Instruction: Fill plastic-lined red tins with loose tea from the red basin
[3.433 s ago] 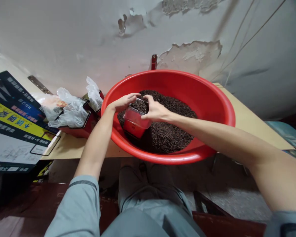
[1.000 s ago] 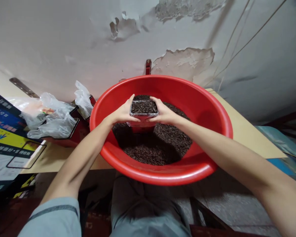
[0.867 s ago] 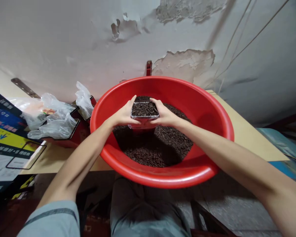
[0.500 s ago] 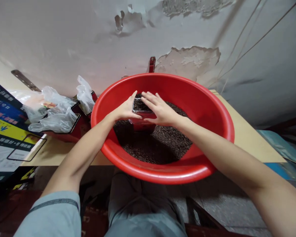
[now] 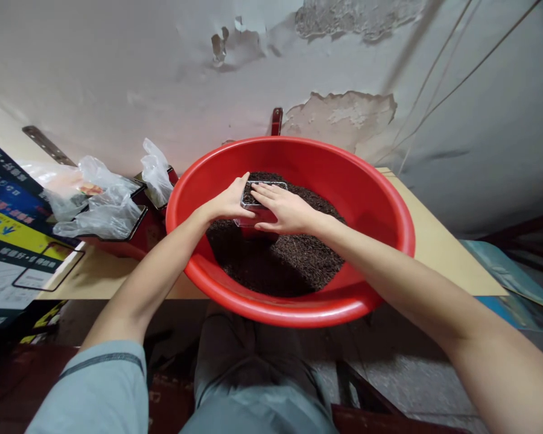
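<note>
A big red basin (image 5: pixel 380 199) holds a heap of dark brown granules (image 5: pixel 294 259). Inside it stands a small clear and red square container (image 5: pixel 253 212), filled to the rim with the same granules. My left hand (image 5: pixel 228 202) grips the container's left side. My right hand (image 5: pixel 283 208) lies flat across its top with the fingers stretched out and pressed on the fill. Most of the container is hidden under my right hand.
The basin rests on a light wooden table (image 5: pixel 438 241) against a peeling wall. Left of it lie crumpled plastic bags (image 5: pixel 102 205) on red trays (image 5: pixel 138 235), and a printed cardboard box (image 5: pixel 13 241). My knees are below the table edge.
Earlier both hands held the filled container by its sides above the heap. My right hand has since moved onto its top and slid leftward across the fill; my left hand keeps its hold.
</note>
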`<control>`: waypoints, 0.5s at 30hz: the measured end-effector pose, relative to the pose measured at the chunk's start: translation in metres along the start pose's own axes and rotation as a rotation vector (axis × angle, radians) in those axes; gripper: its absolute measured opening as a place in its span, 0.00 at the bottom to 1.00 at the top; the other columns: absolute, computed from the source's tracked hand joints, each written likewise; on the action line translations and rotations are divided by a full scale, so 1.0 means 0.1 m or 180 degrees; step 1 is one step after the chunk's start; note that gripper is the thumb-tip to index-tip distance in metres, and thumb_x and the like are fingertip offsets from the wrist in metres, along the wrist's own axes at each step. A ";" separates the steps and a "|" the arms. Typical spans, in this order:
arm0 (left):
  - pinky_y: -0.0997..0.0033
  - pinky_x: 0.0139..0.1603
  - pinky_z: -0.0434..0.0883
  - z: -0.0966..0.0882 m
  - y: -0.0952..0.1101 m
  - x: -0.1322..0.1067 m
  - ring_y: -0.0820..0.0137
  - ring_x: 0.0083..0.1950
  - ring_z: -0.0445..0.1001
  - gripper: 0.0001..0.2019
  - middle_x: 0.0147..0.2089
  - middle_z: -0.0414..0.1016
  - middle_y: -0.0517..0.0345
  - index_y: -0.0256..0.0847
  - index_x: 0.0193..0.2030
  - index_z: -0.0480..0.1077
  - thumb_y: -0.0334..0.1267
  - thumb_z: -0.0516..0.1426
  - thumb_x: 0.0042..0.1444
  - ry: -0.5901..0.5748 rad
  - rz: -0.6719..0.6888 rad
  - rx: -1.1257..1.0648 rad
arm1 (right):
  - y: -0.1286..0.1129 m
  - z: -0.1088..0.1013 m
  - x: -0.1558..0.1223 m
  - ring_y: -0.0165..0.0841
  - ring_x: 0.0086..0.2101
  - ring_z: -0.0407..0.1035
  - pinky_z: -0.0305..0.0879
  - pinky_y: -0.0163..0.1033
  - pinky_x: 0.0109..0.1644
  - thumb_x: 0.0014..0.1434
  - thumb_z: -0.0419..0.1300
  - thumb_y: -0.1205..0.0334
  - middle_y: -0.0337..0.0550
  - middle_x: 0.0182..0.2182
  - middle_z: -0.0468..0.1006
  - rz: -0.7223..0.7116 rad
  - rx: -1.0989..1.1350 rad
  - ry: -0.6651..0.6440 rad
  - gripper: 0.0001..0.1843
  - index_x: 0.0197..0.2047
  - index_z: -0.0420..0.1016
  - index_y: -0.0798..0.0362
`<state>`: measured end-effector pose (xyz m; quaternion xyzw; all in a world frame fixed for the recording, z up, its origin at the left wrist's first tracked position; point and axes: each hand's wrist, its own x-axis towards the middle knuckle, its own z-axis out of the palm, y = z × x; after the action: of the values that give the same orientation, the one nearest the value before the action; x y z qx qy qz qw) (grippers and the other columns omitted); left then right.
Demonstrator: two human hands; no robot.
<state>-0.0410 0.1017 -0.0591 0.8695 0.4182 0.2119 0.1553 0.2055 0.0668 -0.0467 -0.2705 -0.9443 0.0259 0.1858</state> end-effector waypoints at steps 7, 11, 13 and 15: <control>0.28 0.78 0.39 -0.07 0.29 -0.08 0.41 0.83 0.45 0.57 0.82 0.42 0.26 0.34 0.83 0.32 0.60 0.61 0.61 -0.0143 0.0629 0.0775 | 0.19 -0.11 -0.11 0.50 0.76 0.47 0.49 0.63 0.79 0.63 0.65 0.47 0.58 0.78 0.52 0.0026 0.0542 0.0341 0.45 0.77 0.59 0.57; 0.31 0.79 0.38 -0.09 0.35 -0.09 0.42 0.83 0.41 0.54 0.81 0.41 0.22 0.28 0.82 0.35 0.58 0.59 0.64 -0.0350 0.0482 0.1056 | 0.26 -0.12 -0.20 0.53 0.77 0.43 0.44 0.67 0.79 0.60 0.68 0.46 0.61 0.78 0.50 0.0085 0.0353 0.0095 0.55 0.81 0.49 0.58; 0.34 0.79 0.38 -0.10 0.36 -0.09 0.43 0.84 0.40 0.53 0.81 0.40 0.21 0.28 0.82 0.35 0.57 0.59 0.64 -0.0387 0.0451 0.1113 | 0.25 -0.11 -0.20 0.52 0.77 0.41 0.44 0.66 0.79 0.62 0.66 0.46 0.61 0.78 0.48 0.0096 0.0247 0.0062 0.54 0.81 0.46 0.59; 0.35 0.80 0.38 -0.10 0.35 -0.09 0.44 0.84 0.40 0.53 0.82 0.39 0.22 0.28 0.82 0.35 0.57 0.59 0.64 -0.0398 0.0449 0.1124 | 0.23 -0.12 -0.19 0.52 0.77 0.41 0.44 0.65 0.80 0.63 0.65 0.46 0.61 0.78 0.48 0.0065 0.0184 0.0038 0.54 0.81 0.47 0.60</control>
<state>-0.0275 0.0741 -0.0371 0.9219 0.3765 0.0912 0.0109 0.2364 0.0757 -0.0458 -0.2748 -0.9392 0.0534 0.1989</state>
